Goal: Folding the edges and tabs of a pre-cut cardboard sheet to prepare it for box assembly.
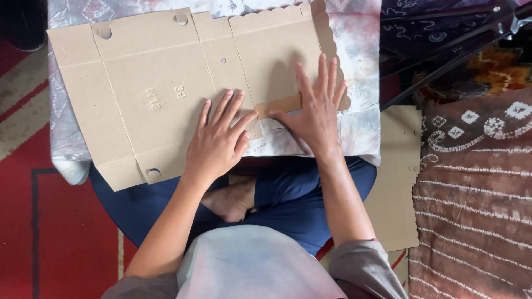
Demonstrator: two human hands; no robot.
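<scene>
A: Identify the work item and its position.

B: A flat die-cut cardboard box blank (166,83), unfolded, lies on a pale tie-dye cushion (360,127) across the seated person's lap. All positions below refer to the blank. A stack of further blanks (396,182) lies on the floor to its right.

A: State hand positions.

B: The left hand (219,141) lies palm-down on the blank's lower centre, fingers (221,108) spread apart and flat, gripping nothing. The right hand (316,111) lies on the scalloped right panel (277,50), fingers apart and extended, thumb beside the narrow folded flap (277,104).

A: Recommended technique for the fold?

B: In my judgement: anchor the main panel with the left palm, keep pressure beside the score line, and run the right-hand fingers along the flap's full length so that the crease follows the score.
</scene>
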